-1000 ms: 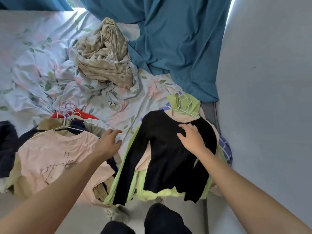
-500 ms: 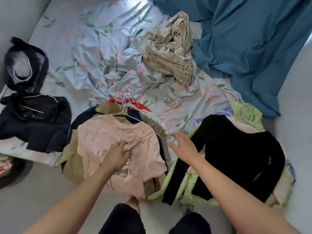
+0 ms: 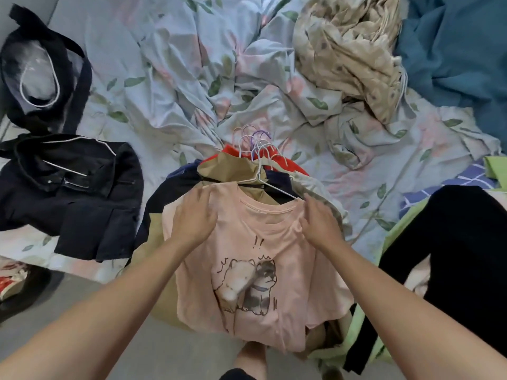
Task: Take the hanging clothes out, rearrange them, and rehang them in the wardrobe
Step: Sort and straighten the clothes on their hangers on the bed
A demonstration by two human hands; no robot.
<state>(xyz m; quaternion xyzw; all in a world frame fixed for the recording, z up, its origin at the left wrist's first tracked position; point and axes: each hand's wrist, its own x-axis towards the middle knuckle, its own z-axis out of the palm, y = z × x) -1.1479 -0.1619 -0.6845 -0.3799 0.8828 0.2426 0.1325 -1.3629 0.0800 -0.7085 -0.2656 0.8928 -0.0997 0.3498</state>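
A bed fills most of the room here, spread with a crumpled pale blue sheet (image 3: 175, 86) printed with green leaves and pink flowers. A beige patterned blanket (image 3: 348, 50) lies bunched near its far right side, just beside a heap of teal fabric (image 3: 461, 50). Grey floor (image 3: 63, 303) shows along the near edge. Soft, even daylight falls over everything.

Only readable sign: two exclamation marks "!!" printed on pink T-shirt (image 3: 255, 259), dark strokes, at 12 o'clock above cartoon print (image 3: 247, 286) of two animals. Short dash marks beside print at 10 o'clock and 4 o'clock, not letters. No words, brand names, labels or numbers legible on other clothes, hangers or bedsheet.
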